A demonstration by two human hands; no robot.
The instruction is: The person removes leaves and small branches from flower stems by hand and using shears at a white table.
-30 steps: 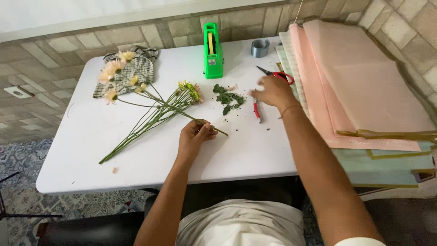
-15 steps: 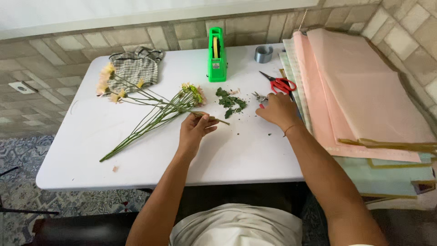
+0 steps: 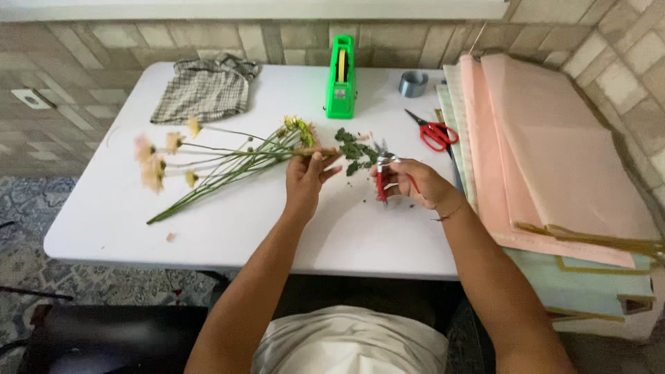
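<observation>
My left hand (image 3: 305,181) pinches the cut end of a thin green flower stem (image 3: 315,150), fingers closed on it just above the white folding table (image 3: 228,235). My right hand (image 3: 415,185) is wrapped shut around a pair of red-handled garden snips (image 3: 383,181), with the metal blades pointing up toward the stem and a small gap between the two. I would judge this to be the trimming step: one stem picked out and held ready, cutter in hand, cut not yet made.

The stem belongs to the loose bunch of pale pink and yellow flowers (image 3: 208,163) lying across the table to my left, heads pointing left and up. Between my hands, slightly further from me, sits a small heap of stripped green leaves (image 3: 355,149). To cut, the blades would have to come in beside my left fingers and close on the stem, well clear of my fingertips.

Farther back stand a green tape dispenser (image 3: 340,73) and a grey roll of tape (image 3: 413,84); red-handled scissors (image 3: 433,130) lie near the stack of pink wrapping sheets (image 3: 547,152) on my right. A checked cloth (image 3: 201,90) is crumpled at the far left.
</observation>
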